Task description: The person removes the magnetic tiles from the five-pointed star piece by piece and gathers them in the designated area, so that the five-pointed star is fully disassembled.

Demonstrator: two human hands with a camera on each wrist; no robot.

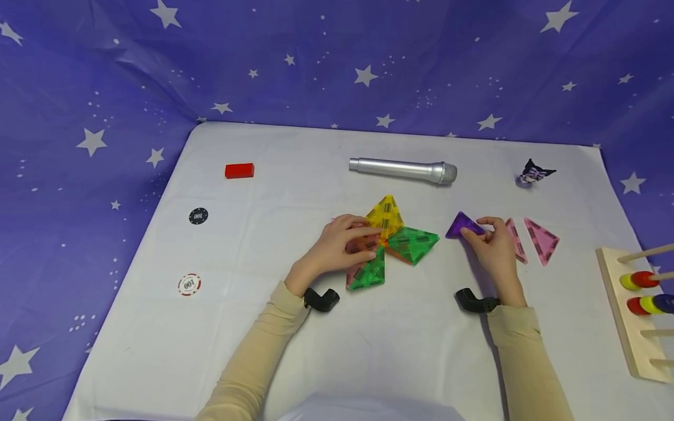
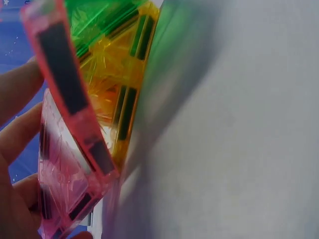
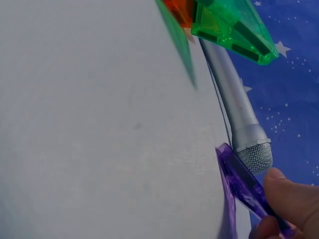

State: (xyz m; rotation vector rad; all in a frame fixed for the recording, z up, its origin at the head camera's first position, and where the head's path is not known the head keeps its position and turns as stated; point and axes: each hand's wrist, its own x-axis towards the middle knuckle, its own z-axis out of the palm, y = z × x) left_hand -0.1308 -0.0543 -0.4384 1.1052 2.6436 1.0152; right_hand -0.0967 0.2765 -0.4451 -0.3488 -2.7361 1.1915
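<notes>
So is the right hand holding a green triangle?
No, the right hand pinches a purple triangle; the green triangles lie by the left hand.
</notes>
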